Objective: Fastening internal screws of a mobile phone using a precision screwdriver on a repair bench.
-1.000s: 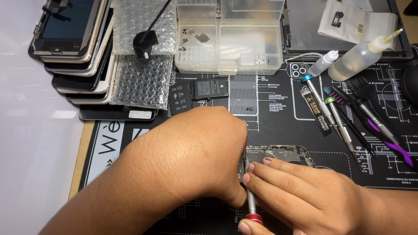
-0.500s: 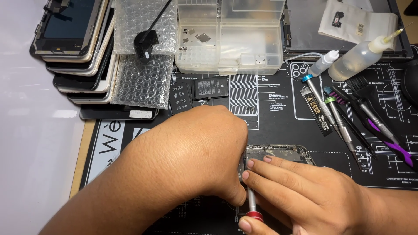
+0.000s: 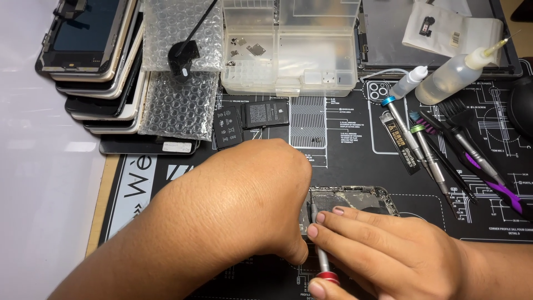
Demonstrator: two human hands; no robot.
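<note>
The left hand (image 3: pixel 244 205) hid most of the opened grey phone frame (image 3: pixel 355 199). Right hand (image 3: pixel 388 253) fingers pinched a red-capped slim metal screwdriver (image 3: pixel 318 244) just beside it; left grip unclear.

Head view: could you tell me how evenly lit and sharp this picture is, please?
Head view: sharp throughout, the black work mat evenly lit; the pale tabletop at left is washed out; the left hand shades and hides most of the opened phone; the right hand holds the screwdriver.

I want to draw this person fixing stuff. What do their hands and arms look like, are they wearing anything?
Both arms are bare, with no sleeves showing. The left hand and right hand wear no gloves, rings or watch. The fingernails are short and plain.
</note>
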